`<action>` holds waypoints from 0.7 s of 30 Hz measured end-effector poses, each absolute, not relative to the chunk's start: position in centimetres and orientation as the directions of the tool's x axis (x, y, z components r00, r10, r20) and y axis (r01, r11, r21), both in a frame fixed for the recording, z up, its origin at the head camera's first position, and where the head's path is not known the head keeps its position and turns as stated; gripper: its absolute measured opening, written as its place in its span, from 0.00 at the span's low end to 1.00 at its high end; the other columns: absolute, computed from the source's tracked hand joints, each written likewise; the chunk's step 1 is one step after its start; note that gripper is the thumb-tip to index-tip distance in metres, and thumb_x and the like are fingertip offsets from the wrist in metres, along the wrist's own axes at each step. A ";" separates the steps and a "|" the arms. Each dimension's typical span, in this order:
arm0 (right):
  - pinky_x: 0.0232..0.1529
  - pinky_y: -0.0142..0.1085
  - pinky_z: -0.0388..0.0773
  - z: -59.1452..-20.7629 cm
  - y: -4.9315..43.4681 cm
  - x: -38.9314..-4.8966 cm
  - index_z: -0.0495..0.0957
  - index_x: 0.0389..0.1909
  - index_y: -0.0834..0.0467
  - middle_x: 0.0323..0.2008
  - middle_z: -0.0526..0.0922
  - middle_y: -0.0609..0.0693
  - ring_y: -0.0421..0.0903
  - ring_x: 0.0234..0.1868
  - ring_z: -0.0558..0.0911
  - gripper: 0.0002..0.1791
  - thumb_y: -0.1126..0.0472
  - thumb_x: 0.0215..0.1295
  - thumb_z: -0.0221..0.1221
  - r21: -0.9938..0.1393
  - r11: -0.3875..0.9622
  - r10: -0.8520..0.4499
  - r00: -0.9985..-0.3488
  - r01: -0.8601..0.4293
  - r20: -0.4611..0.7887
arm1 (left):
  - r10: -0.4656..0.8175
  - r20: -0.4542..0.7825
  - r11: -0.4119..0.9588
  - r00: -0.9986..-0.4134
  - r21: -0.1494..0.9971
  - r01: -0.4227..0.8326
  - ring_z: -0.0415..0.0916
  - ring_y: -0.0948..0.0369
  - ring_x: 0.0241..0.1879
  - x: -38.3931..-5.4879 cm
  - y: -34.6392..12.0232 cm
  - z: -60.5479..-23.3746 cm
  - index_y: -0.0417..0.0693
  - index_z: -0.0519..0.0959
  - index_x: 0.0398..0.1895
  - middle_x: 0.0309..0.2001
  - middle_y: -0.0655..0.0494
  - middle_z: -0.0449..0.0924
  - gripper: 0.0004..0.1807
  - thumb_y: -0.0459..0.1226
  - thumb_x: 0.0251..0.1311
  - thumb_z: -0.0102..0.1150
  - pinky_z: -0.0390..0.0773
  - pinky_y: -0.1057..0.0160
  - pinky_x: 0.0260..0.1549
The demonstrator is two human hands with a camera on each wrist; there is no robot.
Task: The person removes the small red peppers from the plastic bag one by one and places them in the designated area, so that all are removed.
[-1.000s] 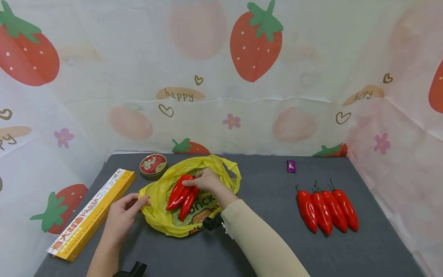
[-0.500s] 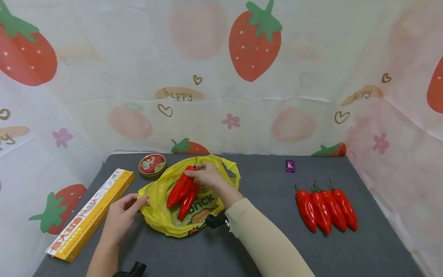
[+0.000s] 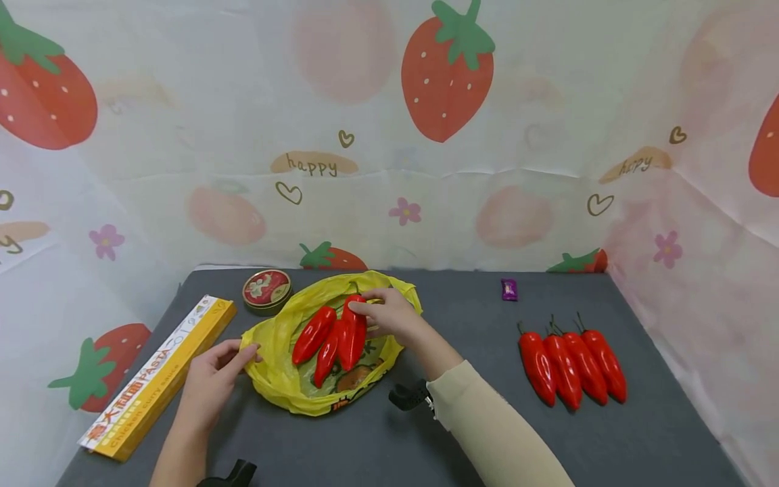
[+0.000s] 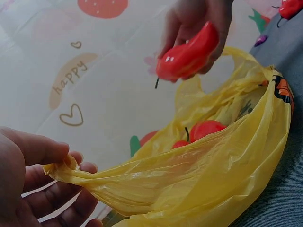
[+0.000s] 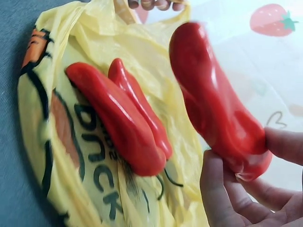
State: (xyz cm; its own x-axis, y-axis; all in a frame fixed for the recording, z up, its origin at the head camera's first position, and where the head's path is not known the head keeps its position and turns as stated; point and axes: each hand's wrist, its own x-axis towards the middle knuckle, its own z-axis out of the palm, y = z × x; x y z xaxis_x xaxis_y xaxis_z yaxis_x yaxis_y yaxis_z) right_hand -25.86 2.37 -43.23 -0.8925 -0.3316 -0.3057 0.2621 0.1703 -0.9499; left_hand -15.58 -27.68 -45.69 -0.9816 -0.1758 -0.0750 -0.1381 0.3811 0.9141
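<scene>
My left hand [image 3: 207, 382] pinches the left rim of a yellow plastic bag [image 3: 268, 382] that lies opened out on the table; its thumb and fingers grip a bunched bit of film in the left wrist view. Over the bag, my right hand [image 3: 392, 314] holds a glossy red chili pepper [image 5: 218, 104] by its stem end, between thumb and fingers. Inside the bag lie two more red peppers, a left one [image 3: 314, 335] and a smaller one [image 3: 326, 355] beside it. The held pepper is lifted clear of them in the left wrist view.
Several red peppers [image 3: 564, 372] lie in a row on the right of the grey table [image 3: 475, 379]. A small purple packet [image 3: 509, 289] is behind them. At left are a yellow pasta box [image 3: 161, 379] and a round red tin [image 3: 266, 291] next to the bag.
My right hand has drawn one pepper up and to the right, away from the other two in the bag. The left hand keeps its hold on the rim.
</scene>
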 end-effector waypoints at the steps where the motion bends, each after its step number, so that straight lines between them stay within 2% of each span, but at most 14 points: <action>1: 0.46 0.51 0.85 -43.3 2.7 -25.7 0.69 0.68 0.62 0.57 0.80 0.61 0.55 0.50 0.86 0.33 0.52 0.68 0.65 -0.949 0.176 -0.328 -0.894 0.260 -0.305 | -0.175 -0.073 0.382 -0.982 0.914 -0.136 0.76 0.64 0.39 -15.6 -27.7 -45.7 0.40 0.81 0.54 0.36 0.62 0.84 0.26 0.54 0.70 0.57 0.80 0.69 0.42; 11: 0.42 0.46 0.86 -43.6 6.1 -24.1 0.74 0.61 0.59 0.48 0.84 0.58 0.51 0.43 0.86 0.26 0.51 0.68 0.65 -0.959 0.218 -0.309 -0.920 0.179 -0.242 | -0.167 -0.080 0.393 -0.983 0.909 -0.141 0.76 0.64 0.40 -15.7 -27.6 -45.7 0.41 0.81 0.54 0.38 0.60 0.85 0.27 0.55 0.70 0.57 0.80 0.69 0.43; 21: 0.45 0.47 0.85 -43.5 9.4 -22.5 0.76 0.59 0.59 0.50 0.83 0.59 0.50 0.42 0.85 0.22 0.53 0.68 0.65 -0.956 0.269 -0.263 -0.946 0.117 -0.190 | -0.166 -0.083 0.399 -0.983 0.906 -0.144 0.76 0.64 0.40 -15.7 -27.6 -45.8 0.41 0.81 0.54 0.38 0.60 0.84 0.27 0.55 0.70 0.56 0.80 0.70 0.43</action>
State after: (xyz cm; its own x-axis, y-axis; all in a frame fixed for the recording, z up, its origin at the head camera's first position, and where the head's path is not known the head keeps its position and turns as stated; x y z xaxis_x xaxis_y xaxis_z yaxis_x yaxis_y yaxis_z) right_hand -22.52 9.45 -43.54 -0.9460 -0.2629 -0.1898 0.1171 0.2689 -0.9560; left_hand -15.71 -27.58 -45.84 -0.9826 -0.1657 -0.0834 -0.1440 0.3985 0.9058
